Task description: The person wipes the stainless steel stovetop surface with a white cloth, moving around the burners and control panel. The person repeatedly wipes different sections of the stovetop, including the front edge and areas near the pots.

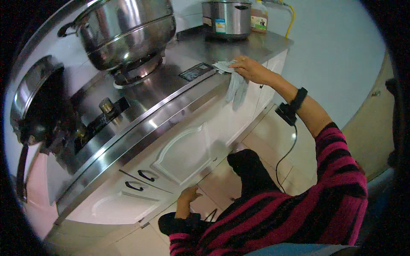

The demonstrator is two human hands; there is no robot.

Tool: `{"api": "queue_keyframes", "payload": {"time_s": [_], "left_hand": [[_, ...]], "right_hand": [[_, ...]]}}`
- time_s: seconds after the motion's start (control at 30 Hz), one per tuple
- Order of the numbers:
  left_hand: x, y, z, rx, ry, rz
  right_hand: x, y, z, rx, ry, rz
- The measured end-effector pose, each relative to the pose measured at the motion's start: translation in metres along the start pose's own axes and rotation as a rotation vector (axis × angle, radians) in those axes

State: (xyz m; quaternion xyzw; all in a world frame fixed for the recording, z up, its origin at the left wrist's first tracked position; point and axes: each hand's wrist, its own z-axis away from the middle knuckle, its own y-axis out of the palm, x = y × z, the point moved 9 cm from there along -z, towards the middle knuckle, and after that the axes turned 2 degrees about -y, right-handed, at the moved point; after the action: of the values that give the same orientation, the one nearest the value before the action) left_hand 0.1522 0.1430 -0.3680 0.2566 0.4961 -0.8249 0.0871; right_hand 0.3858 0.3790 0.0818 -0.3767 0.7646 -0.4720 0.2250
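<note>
My right hand [251, 69] grips a pale grey-white cloth [237, 91] at the front edge of the metal counter. Part of the cloth lies on the countertop and the rest hangs down over the white cabinet front. Just left of it is a dark panel [196, 72] set in the gas stove top [150, 96]. Low beside the cabinet doors, my left hand [188, 194] hangs with its fingers loosely bent and a little apart. Nothing shows in it, though its palm is turned out of sight.
A large steel pot [128, 38] stands on a burner. At the left a pan [35, 105] has its handle [22, 172] jutting past the stove. Further back are a steel cooker [226, 19] and a plastic bottle [258, 20]. A cable [285, 156] dangles from my right wrist strap.
</note>
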Motion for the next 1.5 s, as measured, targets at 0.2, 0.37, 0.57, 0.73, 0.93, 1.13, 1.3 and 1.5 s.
{"api": "queue_keyframes", "payload": {"time_s": [0.2,0.37,0.57,0.73,0.93,1.13,1.3,1.5], "left_hand": [[0.006,-0.018,-0.003,-0.134,-0.005,0.117],[0.006,-0.044,-0.012,-0.206,0.057,0.114],[0.011,-0.058,-0.022,-0.24,0.005,0.183],[0.003,-0.058,-0.019,-0.172,0.018,0.232],[0.021,-0.045,-0.024,-0.168,-0.066,0.214],[0.028,-0.029,-0.035,-0.151,-0.023,0.173],[0.027,-0.028,-0.036,-0.129,-0.031,0.207],[0.03,-0.034,-0.036,-0.176,0.002,0.182]], "right_hand": [[-0.068,0.034,-0.061,0.088,-0.133,0.196],[-0.109,0.062,-0.112,0.427,0.127,0.312],[-0.029,0.036,-0.118,0.511,-0.045,-0.026],[-0.034,-0.077,-0.127,-0.003,0.253,-0.434],[-0.047,-0.113,-0.073,-0.189,0.364,-0.205],[-0.023,0.012,-0.028,0.221,0.057,-0.035],[-0.082,0.03,-0.014,0.19,0.061,-0.247],[-0.221,-0.001,0.021,0.086,0.087,0.349]]}}
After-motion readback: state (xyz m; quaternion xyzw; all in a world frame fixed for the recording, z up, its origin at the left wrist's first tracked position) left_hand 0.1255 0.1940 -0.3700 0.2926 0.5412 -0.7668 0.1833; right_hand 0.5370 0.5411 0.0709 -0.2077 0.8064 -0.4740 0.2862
